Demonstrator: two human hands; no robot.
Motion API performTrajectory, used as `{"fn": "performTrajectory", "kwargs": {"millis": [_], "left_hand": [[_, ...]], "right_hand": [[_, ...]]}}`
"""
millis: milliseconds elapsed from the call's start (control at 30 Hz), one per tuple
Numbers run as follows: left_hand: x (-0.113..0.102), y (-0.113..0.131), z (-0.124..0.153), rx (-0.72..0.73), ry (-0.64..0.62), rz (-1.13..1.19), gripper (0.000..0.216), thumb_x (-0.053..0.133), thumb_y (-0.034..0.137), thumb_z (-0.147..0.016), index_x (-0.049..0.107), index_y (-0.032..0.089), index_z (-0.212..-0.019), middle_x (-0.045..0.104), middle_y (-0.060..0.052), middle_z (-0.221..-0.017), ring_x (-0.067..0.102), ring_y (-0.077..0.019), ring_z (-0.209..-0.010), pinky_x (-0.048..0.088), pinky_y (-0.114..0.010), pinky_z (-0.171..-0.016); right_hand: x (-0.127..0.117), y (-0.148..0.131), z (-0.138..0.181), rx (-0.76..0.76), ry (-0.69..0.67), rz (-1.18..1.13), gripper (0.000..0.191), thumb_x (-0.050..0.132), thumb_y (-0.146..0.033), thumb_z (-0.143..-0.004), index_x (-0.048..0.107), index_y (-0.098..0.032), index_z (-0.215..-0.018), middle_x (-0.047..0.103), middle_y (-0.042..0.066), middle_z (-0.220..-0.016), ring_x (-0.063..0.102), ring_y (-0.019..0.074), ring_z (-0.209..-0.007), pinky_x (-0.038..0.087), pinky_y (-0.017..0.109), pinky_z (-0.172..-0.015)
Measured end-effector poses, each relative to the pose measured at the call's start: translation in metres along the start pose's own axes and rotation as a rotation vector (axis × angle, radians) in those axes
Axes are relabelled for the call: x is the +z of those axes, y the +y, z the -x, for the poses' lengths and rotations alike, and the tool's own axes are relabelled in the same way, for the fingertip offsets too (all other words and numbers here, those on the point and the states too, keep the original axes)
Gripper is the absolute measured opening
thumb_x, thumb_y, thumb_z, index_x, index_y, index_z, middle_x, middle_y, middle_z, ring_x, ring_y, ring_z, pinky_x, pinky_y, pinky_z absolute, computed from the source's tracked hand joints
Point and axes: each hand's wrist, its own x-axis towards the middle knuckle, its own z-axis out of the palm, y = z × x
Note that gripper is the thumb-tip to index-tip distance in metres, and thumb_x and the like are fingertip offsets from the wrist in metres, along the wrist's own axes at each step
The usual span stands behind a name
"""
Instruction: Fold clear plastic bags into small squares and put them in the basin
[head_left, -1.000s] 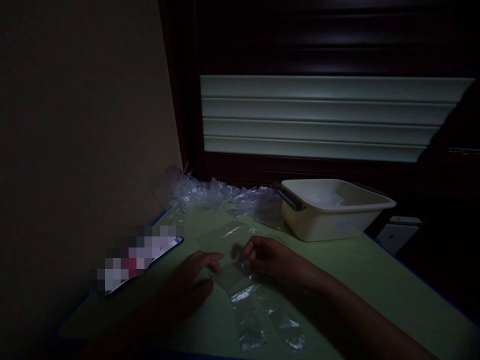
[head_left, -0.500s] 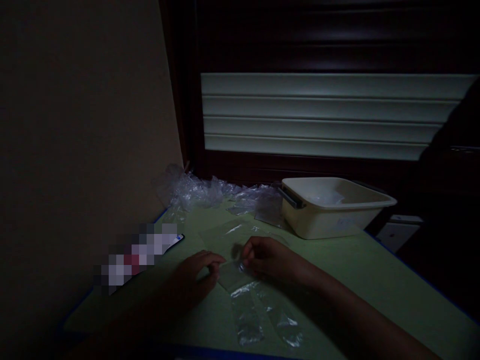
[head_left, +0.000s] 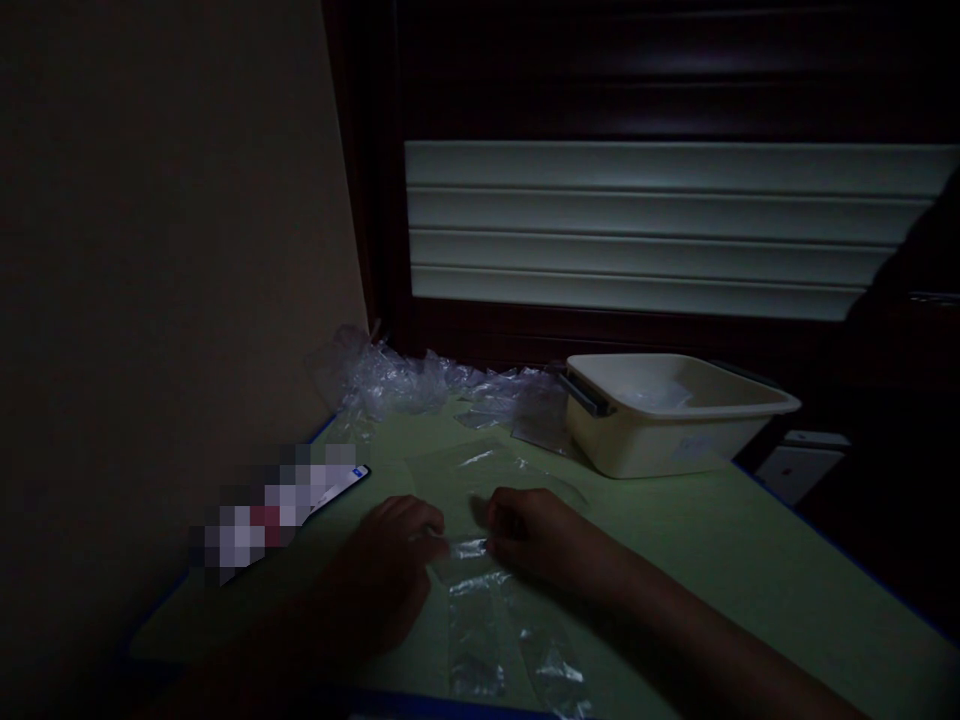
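Observation:
A clear plastic bag (head_left: 471, 549) is stretched between my two hands, low over the green tabletop. Its two long strips hang toward the table's front edge. My left hand (head_left: 401, 560) is closed, thumb and fingers pinching the bag's left side. On the right side, my right hand (head_left: 529, 530) pinches the bag with curled fingers. Another flat clear plastic sheet or bag (head_left: 480, 460) lies on the table just beyond my hands; where one ends and the other begins is hard to make out in the dim light.
A heap of crumpled clear bags (head_left: 397, 380) lies along the back edge. A cream plastic tub (head_left: 660, 440) with dark handles stands at the back right, holding clear plastic. A phone (head_left: 337, 490), partly blurred out, lies at the left. A white box (head_left: 799, 470) sits beyond the right edge.
My left hand has closed on the bag's left side, where its fingers were apart before. The bag is now drawn taut and its strips have shifted left and nearer.

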Motion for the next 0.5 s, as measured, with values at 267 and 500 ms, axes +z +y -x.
{"fn": "performTrajectory", "kwargs": {"millis": [267,500], "left_hand": [[0.006,0.001,0.005,0.059,-0.218,-0.083,0.023,0.043,-0.001,-0.072,0.058,0.015,-0.077,0.061,-0.005,-0.085,0.054,-0.0199,-0.078,0.046,-0.033,-0.071],[0.004,0.001,0.007,0.095,-0.194,-0.116,0.021,0.043,0.001,-0.074,0.058,0.015,-0.075,0.061,-0.007,-0.084,0.055,-0.0205,-0.077,0.047,-0.033,-0.07]], "right_hand": [[0.009,-0.016,0.0,-0.169,0.059,0.241,0.012,0.05,-0.008,-0.08,0.06,-0.014,-0.08,0.06,0.004,-0.078,0.054,0.013,-0.069,0.038,0.021,-0.061],[0.001,-0.013,0.005,-0.244,-0.055,0.571,0.021,0.039,-0.016,-0.093,0.06,-0.015,-0.09,0.063,0.007,-0.085,0.059,0.0156,-0.07,0.039,0.024,-0.061]]}}
